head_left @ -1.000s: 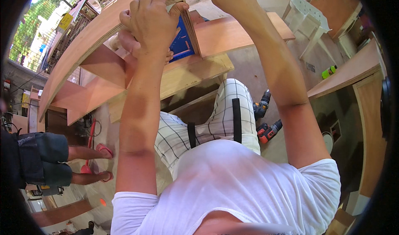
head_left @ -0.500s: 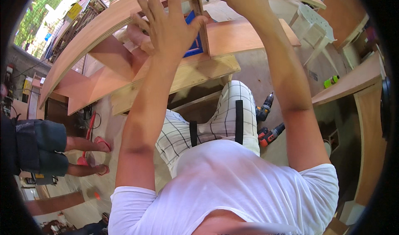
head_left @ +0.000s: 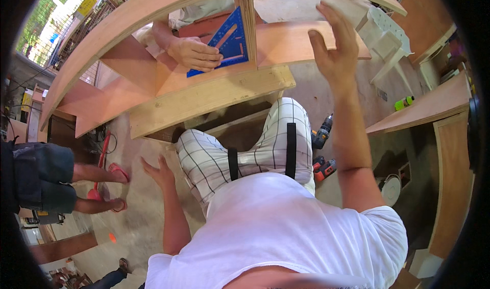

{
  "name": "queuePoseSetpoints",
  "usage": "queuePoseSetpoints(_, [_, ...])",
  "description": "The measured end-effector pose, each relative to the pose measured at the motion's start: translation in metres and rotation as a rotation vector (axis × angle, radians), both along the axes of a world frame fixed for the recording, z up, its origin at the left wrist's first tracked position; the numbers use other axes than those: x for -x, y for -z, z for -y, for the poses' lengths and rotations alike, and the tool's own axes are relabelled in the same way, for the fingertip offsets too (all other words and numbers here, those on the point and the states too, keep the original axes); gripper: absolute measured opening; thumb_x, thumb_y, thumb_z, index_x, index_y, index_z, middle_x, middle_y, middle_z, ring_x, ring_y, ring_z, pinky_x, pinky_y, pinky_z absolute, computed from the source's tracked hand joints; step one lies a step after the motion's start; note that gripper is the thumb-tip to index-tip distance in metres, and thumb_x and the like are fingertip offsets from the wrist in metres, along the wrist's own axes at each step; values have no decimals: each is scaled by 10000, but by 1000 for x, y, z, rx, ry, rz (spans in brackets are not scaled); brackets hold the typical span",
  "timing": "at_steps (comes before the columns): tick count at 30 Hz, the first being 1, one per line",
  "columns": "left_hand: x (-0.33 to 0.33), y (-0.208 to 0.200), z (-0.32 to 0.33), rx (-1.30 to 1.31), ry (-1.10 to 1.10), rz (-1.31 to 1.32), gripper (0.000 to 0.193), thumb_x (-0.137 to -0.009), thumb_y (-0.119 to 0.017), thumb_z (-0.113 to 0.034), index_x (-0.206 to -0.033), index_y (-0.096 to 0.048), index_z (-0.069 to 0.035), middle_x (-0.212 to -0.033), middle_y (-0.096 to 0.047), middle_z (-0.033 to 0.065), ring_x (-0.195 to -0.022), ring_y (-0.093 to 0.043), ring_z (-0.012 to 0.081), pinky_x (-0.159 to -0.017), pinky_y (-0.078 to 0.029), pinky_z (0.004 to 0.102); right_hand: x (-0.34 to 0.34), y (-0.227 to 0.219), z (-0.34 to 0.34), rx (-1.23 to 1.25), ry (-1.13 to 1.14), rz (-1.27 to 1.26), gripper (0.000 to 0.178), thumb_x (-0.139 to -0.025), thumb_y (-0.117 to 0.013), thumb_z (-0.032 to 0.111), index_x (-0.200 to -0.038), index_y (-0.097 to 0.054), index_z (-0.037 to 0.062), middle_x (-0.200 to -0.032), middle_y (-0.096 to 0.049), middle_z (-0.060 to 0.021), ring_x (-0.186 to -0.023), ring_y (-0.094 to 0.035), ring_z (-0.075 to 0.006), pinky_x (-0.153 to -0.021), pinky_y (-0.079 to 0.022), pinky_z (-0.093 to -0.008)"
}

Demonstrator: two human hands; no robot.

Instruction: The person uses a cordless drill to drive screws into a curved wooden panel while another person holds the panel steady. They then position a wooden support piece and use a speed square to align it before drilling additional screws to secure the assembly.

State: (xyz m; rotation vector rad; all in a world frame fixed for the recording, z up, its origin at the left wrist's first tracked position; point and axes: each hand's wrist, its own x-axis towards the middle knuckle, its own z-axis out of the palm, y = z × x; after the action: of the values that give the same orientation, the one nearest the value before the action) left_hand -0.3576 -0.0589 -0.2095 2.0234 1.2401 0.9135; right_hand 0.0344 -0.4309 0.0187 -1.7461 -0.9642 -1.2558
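My right hand point(head_left: 338, 51) is raised in front of the right part of the plywood frame, thumb and fingers apart, holding nothing. Low on the left, beside my left knee, my left hand point(head_left: 159, 171) hangs free with its fingers spread. A curved plywood panel point(head_left: 109, 32) arches across the top of the frame. Below it, a blue triangular square point(head_left: 236, 43) stands against a wooden upright point(head_left: 251, 28). Another person's hand point(head_left: 196, 54) presses on that square from the far side. A thick wooden beam point(head_left: 214, 101) lies in front of my knees.
Two cordless drills point(head_left: 322, 130) point(head_left: 323, 168) are on the floor right of my legs. A white plastic chair point(head_left: 385, 39) and a curved plywood piece point(head_left: 423, 107) stand on the right. At the left, a person in dark shorts point(head_left: 56, 179) stands near a red-handled tool point(head_left: 103, 153).
Both my hands have come off the curved panel: the left dropped to beside my knee, the right moved down and rightward. The co-worker's hand and the blue square now show fully.
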Motion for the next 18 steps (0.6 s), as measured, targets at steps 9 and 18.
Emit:
queuePoseSetpoints(9, [62, 29, 97, 1390, 58, 296, 872, -1053, -392, -662, -1614, -302, 0, -1570, -484, 202, -1469, -433, 334, -1219, -313, 438, 12, 87, -10, -134, -115, -441, 313, -900, -725, 82, -1210, -716, 43, -1166, -732, -176, -1112, -704, -333, -968, -533, -387])
queuePoseSetpoints(18, [-96, -180, 77, -528, 571, 274, 586, -887, -741, -182, -1396, -545, 31, -1448, -549, 228, -1382, -500, 369, -1162, -378, 480, -14, -46, -15, 57, -34, 129, 460, -848, -769, 156, -1289, -670, 70, -1261, -692, -163, -1222, -625, -357, -1046, -474, -463])
